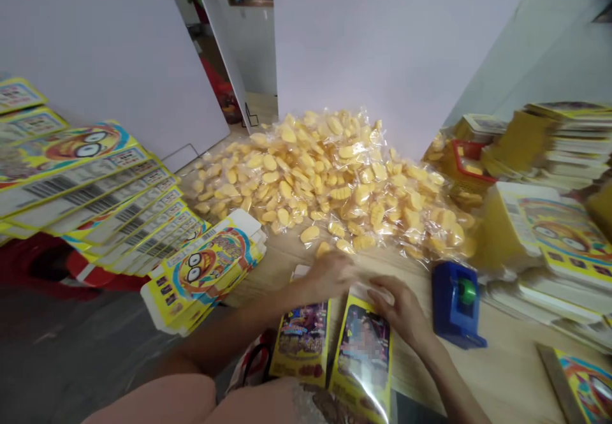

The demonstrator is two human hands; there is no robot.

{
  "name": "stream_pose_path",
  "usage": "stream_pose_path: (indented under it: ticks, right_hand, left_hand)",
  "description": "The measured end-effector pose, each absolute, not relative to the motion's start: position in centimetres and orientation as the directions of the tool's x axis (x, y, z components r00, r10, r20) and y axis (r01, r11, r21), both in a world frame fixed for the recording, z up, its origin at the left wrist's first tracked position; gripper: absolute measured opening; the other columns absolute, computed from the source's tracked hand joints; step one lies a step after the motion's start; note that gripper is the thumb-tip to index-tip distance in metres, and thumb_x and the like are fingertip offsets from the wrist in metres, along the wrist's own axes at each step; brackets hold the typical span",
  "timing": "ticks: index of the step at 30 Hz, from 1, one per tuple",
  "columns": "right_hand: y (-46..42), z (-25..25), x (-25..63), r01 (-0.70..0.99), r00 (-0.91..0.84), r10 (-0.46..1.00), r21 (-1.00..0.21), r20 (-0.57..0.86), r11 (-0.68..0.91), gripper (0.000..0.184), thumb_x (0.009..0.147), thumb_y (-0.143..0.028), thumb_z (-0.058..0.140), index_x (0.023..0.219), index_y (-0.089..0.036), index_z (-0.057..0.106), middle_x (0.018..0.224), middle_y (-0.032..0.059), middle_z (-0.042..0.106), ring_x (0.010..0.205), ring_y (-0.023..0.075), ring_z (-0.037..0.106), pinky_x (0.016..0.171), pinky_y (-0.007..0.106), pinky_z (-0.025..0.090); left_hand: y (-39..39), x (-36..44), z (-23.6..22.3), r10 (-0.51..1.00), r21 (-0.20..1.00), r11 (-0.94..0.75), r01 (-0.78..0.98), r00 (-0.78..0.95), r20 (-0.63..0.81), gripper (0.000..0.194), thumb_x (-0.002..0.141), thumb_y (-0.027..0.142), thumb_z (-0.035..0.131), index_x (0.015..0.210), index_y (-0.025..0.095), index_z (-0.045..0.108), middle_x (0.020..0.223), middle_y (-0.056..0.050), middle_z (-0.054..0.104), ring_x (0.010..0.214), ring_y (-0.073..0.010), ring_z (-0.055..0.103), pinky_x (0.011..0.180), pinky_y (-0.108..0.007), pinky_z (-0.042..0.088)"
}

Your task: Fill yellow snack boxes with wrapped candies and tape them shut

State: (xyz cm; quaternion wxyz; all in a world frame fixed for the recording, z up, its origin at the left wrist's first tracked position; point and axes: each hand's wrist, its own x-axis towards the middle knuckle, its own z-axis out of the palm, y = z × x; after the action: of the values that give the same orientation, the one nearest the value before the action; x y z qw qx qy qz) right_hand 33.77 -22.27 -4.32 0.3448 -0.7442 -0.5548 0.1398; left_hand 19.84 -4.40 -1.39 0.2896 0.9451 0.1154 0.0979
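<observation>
Bending fingers at the end of a yellow box (361, 354)

In the head view, the person's right hand (399, 306) is partly curled, its fingers at the upper end of that box; whether it grips cannot be told. The left hand (329, 276), blurred, lies across the upper end of a second box (301, 341), near the closest wrapped yellow pieces; how far open it is, and whether it holds anything, cannot be told. The two boxes lie side by side at the near edge of the table (507, 360). Beyond them spreads a pile of wrapped pieces (325, 175). A blue tape dispenser (456, 303) stands right of the right hand, beside stacked cartons (554, 239). More cartons (119, 182) overlap in a row at left.
</observation>
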Motion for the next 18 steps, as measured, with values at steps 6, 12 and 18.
stream_pose_path:
  ticks: [6, 12, 18]
  right_hand:
    - [-11.1, -3.4, 32.2, 0.886, -0.233, 0.943, -0.347, 0.237, 0.307, 0.037, 0.087, -0.009, 0.046, 0.121, -0.018, 0.058, 0.122, 0.0127, 0.061, 0.114, 0.024, 0.051, 0.095, 0.039, 0.041]
    - [-7.7, -5.3, 32.4, 0.737, 0.009, 0.966, -0.655, 0.257, 0.167, 0.031, 0.078, -0.01, 0.048, 0.101, -0.018, 0.066, 0.104, 0.0099, 0.068, 0.102, 0.0244, 0.055, 0.092, 0.041, 0.039]
    - [-7.3, -4.9, 32.3, -0.114, 0.666, 0.746, -0.989, -0.007, 0.092, 0.016, 0.072, -0.025, 0.049, 0.078, -0.021, 0.063, 0.065, 0.0008, 0.063, 0.071, 0.0207, 0.061, 0.079, 0.038, 0.049]
  left_hand:
    - [3.8, 19.5, -2.6, 0.627, 0.676, -0.588, 0.445, 0.778, 0.033, 0.025, 0.061, 0.002, 0.06, 0.083, 0.015, 0.061, 0.087, -0.011, 0.064, 0.102, -0.0297, 0.055, 0.095, -0.041, 0.039]
    - [4.8, 20.7, -3.5, 0.751, 0.904, -0.278, 0.325, 0.66, -0.006, 0.023, 0.061, 0.003, 0.058, 0.078, 0.018, 0.056, 0.07, -0.004, 0.059, 0.087, -0.0238, 0.059, 0.085, -0.036, 0.045]
    - [4.2, 21.2, -3.1, 0.815, 0.975, 0.223, 0.005, 0.547, -0.189, 0.008, 0.075, 0.021, 0.05, 0.068, 0.019, 0.047, 0.065, -0.001, 0.055, 0.064, -0.0161, 0.056, 0.064, -0.032, 0.048]
